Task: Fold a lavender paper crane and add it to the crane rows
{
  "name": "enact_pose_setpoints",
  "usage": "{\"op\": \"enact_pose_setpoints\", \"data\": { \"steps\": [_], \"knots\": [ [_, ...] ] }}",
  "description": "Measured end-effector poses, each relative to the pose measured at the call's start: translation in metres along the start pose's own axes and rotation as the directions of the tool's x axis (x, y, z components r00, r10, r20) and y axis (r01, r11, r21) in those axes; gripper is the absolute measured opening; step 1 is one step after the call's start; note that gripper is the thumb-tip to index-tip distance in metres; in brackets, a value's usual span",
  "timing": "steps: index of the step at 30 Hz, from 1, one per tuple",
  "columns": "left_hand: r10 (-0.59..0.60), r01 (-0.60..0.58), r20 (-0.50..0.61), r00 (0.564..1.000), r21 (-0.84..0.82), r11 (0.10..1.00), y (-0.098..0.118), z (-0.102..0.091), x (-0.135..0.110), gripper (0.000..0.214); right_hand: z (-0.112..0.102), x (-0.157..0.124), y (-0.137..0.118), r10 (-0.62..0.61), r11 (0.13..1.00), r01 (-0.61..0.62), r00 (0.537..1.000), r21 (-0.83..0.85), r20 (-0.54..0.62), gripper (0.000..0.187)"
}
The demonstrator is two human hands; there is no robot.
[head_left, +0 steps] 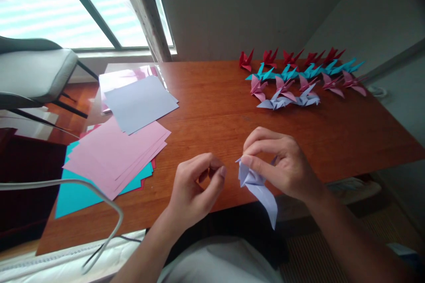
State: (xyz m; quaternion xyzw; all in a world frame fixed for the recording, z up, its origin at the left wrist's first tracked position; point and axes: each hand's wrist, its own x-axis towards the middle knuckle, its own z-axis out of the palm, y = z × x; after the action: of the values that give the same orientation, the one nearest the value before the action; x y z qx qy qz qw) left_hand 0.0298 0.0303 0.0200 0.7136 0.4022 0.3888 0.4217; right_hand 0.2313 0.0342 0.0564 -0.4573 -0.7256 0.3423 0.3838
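Observation:
My right hand (282,161) pinches a pale lavender paper crane (249,176) between thumb and fingers, just over the front edge of the table. One long wing of the crane hangs down toward my lap, and part of its body is hidden behind my fingers. To its left, my left hand (195,183) is curled with the thumb tip against the index finger, apart from the crane. Nothing shows in that hand. Finished lavender cranes (277,102) stand beyond my right hand, in front of a row of pink cranes (259,88).
Behind the pink row are blue cranes (288,73) and red cranes (246,60). Lavender sheets (141,101), pink sheets (116,154) and blue sheets (79,199) lie on the left of the wooden table (206,110). A white cable (117,212) loops past the left corner, near a chair (36,70).

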Motion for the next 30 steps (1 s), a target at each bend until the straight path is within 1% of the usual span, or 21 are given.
{"op": "enact_pose_setpoints", "data": {
  "steps": [2,4,5,8,10,12,16,23,24,26,28,30],
  "knots": [
    [0.017,-0.016,-0.035,0.999,0.021,1.000,-0.0014,0.0007,-0.0003,0.020,-0.0010,0.0000,0.0006,0.018,1.000,-0.018,1.000,-0.004,0.004,0.017],
    [0.106,-0.099,-0.076,0.991,0.090,0.991,-0.0025,0.0029,-0.0004,0.008,-0.0001,-0.0002,0.0011,0.030,1.000,-0.030,0.999,-0.003,0.015,0.019],
    [0.166,-0.152,-0.094,0.982,0.144,0.978,-0.0030,0.0042,-0.0004,0.006,0.0010,-0.0003,0.0015,0.036,0.999,-0.036,0.999,-0.002,0.021,0.019],
    [0.348,-0.301,-0.093,0.933,0.329,0.895,-0.0047,0.0071,-0.0004,0.025,0.0045,-0.0009,0.0025,0.038,0.999,-0.037,0.999,-0.008,0.035,0.019],
    [0.429,-0.367,-0.057,0.902,0.424,0.828,-0.0060,0.0070,-0.0006,0.027,0.0058,-0.0014,0.0030,0.029,0.999,-0.028,0.999,-0.016,0.043,0.019],
    [0.467,-0.401,-0.025,0.884,0.472,0.785,-0.0072,0.0060,-0.0008,0.025,0.0060,-0.0019,0.0031,0.026,0.999,-0.025,0.999,-0.022,0.048,0.019],
    [0.451,-0.389,-0.015,0.892,0.480,0.786,-0.0079,0.0050,-0.0006,0.018,0.0054,-0.0028,0.0034,0.025,0.999,-0.023,0.999,-0.033,0.038,0.019],
    [0.412,-0.345,-0.069,0.909,0.433,0.833,-0.0066,0.0076,-0.0011,0.016,0.0065,-0.0032,0.0066,0.025,0.999,-0.024,1.000,-0.036,0.014,0.017],
    [0.391,-0.325,-0.085,0.917,0.411,0.852,-0.0062,0.0079,-0.0014,0.016,0.0063,-0.0032,0.0066,0.027,0.999,-0.026,1.000,-0.035,0.009,0.017],
    [0.312,-0.265,-0.103,0.944,0.324,0.908,-0.0050,0.0084,-0.0014,0.013,0.0057,-0.0031,0.0064,0.023,0.999,-0.023,1.000,-0.033,0.006,0.016],
    [0.208,-0.186,-0.084,0.975,0.212,0.959,-0.0039,0.0089,-0.0005,0.010,0.0053,-0.0032,0.0060,0.016,0.999,-0.016,1.000,-0.028,0.012,0.015],
    [0.129,-0.121,-0.044,0.991,0.137,0.983,-0.0035,0.0091,0.0009,0.007,0.0052,-0.0033,0.0059,0.017,1.000,-0.016,1.000,-0.027,0.020,0.014]
  ]
}}
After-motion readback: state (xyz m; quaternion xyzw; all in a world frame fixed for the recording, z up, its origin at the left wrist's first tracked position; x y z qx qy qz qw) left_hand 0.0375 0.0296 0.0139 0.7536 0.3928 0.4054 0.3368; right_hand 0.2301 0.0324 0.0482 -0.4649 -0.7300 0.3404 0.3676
